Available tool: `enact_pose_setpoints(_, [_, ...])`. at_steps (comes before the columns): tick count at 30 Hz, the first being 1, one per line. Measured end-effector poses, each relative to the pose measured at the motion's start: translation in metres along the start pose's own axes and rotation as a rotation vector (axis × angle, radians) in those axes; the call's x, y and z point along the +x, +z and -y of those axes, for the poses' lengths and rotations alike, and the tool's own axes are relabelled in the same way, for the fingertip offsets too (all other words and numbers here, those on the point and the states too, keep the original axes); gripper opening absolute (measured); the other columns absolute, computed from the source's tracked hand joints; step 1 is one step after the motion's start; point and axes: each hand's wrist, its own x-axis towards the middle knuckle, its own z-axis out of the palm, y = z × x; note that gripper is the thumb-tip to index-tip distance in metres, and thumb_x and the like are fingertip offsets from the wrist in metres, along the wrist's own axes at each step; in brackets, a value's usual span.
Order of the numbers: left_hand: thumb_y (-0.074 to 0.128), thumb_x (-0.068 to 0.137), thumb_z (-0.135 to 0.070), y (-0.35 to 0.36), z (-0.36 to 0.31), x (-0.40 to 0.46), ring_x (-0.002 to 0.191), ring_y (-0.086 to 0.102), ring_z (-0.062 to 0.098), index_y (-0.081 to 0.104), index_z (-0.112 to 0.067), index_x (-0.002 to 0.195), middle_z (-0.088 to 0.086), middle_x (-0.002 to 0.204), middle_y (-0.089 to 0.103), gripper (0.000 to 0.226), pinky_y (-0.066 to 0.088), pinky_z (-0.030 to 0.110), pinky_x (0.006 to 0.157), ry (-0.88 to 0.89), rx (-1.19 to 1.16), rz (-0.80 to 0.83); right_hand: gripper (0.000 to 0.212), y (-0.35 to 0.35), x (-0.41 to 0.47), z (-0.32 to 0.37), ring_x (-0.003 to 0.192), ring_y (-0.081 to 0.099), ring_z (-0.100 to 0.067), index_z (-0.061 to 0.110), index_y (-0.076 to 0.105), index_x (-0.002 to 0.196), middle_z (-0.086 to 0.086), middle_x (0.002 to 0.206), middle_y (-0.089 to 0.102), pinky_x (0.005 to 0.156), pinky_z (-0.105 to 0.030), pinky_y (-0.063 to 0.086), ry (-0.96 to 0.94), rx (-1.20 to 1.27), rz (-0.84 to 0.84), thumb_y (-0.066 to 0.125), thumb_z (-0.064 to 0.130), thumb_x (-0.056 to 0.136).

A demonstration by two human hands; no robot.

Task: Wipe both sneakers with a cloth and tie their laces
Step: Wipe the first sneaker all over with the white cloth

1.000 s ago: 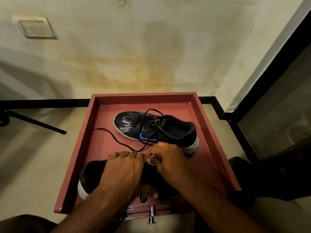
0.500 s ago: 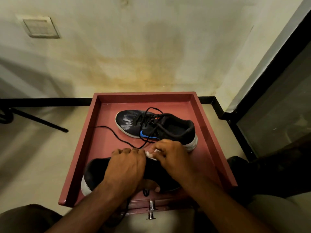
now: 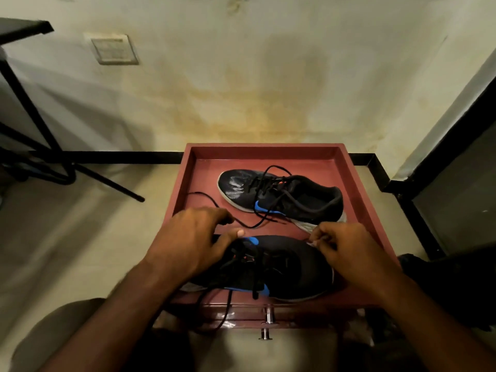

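Two black sneakers with blue side marks lie in a reddish-brown tray (image 3: 359, 183). The far sneaker (image 3: 303, 202) has its toe to the left, and its loose black lace (image 3: 214, 204) trails left across the tray floor. The near sneaker (image 3: 284, 267) points its toe right, its laces untied and hanging over the tray's front edge. My left hand (image 3: 193, 237) rests on the near sneaker's heel end, thumb on its collar. My right hand (image 3: 346, 248) sits at its toe, fingers pinched on a small white cloth (image 3: 312, 242) that is mostly hidden.
The tray stands against a stained wall. A metal knob (image 3: 267, 322) sticks out below its front edge. Black metal frame legs (image 3: 88, 173) stand on the floor at left. A dark door frame (image 3: 429, 167) runs along the right. My knees show at the bottom.
My hands have parted: the left slid to the near sneaker's heel end, the right went with the cloth to its toe. The shoe's middle and laces now show. The camera view shifted left.
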Motion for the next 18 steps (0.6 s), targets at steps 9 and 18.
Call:
enact_pose_setpoints(9, [0.054,0.075,-0.086,-0.005,0.03,0.002,0.091,0.068,-0.005,0.07,-0.04,0.116,-0.02,0.106,0.074,0.064,0.059,0.024,0.083,-0.043,-0.196,0.285,0.026,-0.016,0.013,-0.001,0.113,0.067,-0.027,0.027,0.072,0.119,-0.003,0.12,0.069,0.094,-0.032,0.054,0.122,-0.359,0.289,0.062,0.017,0.098])
enact_pose_setpoints(18, [0.062,0.092,-0.063,0.013,0.028,0.012,0.08,0.069,0.017,0.063,-0.028,0.077,-0.007,0.079,0.07,0.038,0.053,0.031,0.067,-0.136,-0.056,0.113,0.018,-0.007,0.003,-0.008,0.098,0.069,-0.03,0.024,0.074,0.106,-0.007,0.109,0.068,0.077,-0.033,0.049,0.168,-0.496,0.176,0.068,0.021,0.089])
